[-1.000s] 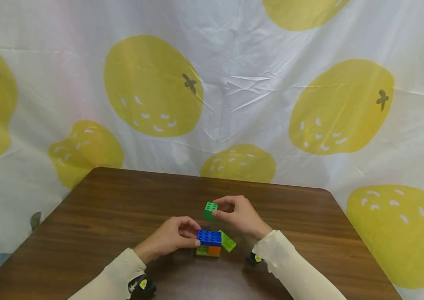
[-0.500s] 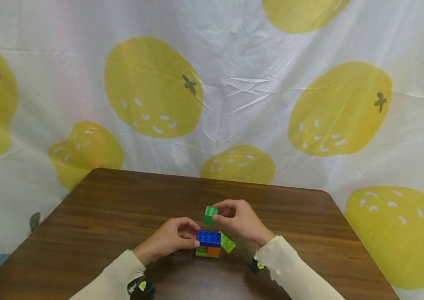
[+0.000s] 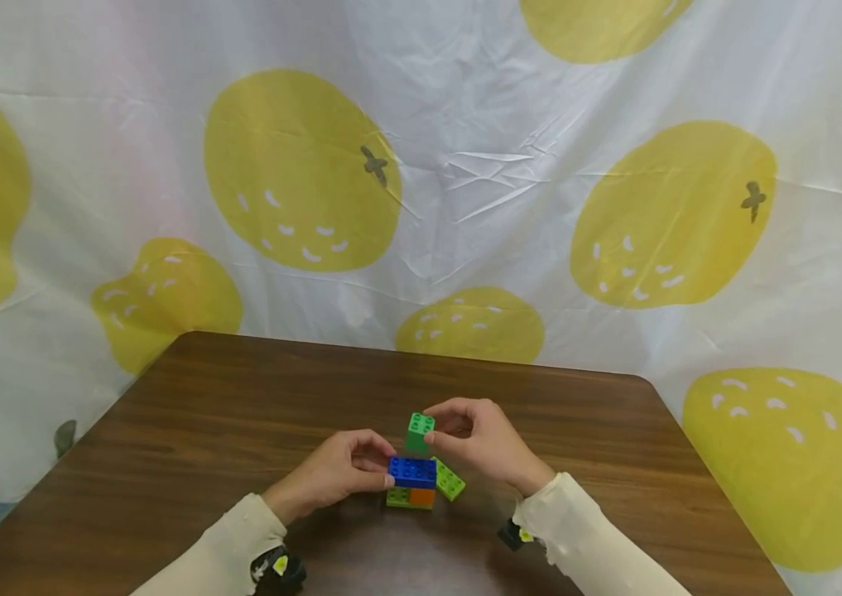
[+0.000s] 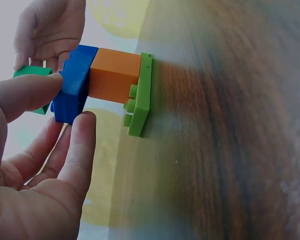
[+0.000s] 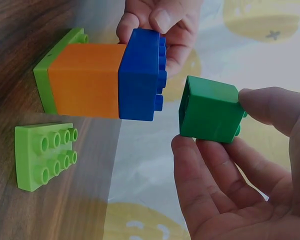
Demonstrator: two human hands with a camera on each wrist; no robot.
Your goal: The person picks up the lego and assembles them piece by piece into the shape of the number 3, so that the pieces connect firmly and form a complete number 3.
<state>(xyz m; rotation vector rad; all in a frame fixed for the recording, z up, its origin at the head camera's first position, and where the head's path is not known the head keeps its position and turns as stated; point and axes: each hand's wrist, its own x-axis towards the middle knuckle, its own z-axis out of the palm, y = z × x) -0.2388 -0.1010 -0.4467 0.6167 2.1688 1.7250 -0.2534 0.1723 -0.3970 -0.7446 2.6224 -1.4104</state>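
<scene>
A small stack stands on the table: a thin lime green brick (image 4: 144,100) at the bottom, an orange brick (image 5: 85,80) on one end of it, and a blue brick (image 3: 411,470) across the top. My left hand (image 3: 337,472) pinches the blue brick's left end between thumb and fingers. Above the stack, my right hand (image 3: 486,439) holds a green brick (image 5: 210,110) between thumb and fingertips, its hollow underside facing the blue studs. In the right wrist view, a gap shows between green and blue bricks.
Another thin lime green brick (image 5: 45,155) lies studs-up on the table, just right of the stack. The brown wooden table (image 3: 257,389) reaches back to a white curtain (image 3: 465,207) printed with yellow fruit.
My right hand has come down slightly, bringing the green brick closer to the blue one. The left hand keeps its grip and the stack stays in place.
</scene>
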